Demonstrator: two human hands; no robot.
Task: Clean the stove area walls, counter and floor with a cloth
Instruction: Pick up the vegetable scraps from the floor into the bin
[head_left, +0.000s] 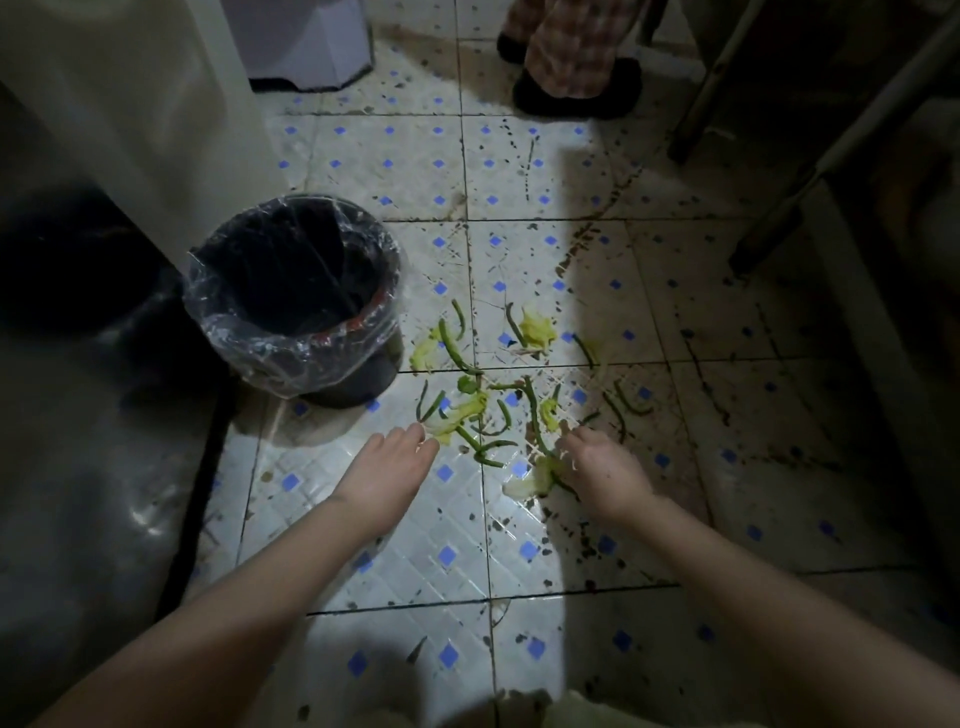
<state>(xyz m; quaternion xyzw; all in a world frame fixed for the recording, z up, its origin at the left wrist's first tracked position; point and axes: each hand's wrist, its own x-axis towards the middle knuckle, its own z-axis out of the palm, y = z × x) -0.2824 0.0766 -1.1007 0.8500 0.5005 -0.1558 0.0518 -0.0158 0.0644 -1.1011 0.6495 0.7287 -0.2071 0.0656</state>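
Stained tile floor, lined bin at its left edge, vegetable scraps just beside; left hand, fingers straight, touches the pile, right hand curls over it, grip unclear; no cloth visible; scraps are best gathered inward before wiping.

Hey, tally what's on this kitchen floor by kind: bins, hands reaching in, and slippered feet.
Lined bin: 1
Hands: 2, left hand and right hand
Slippered feet: 2
Total: 5
Vegetable scraps: too tangled to count.
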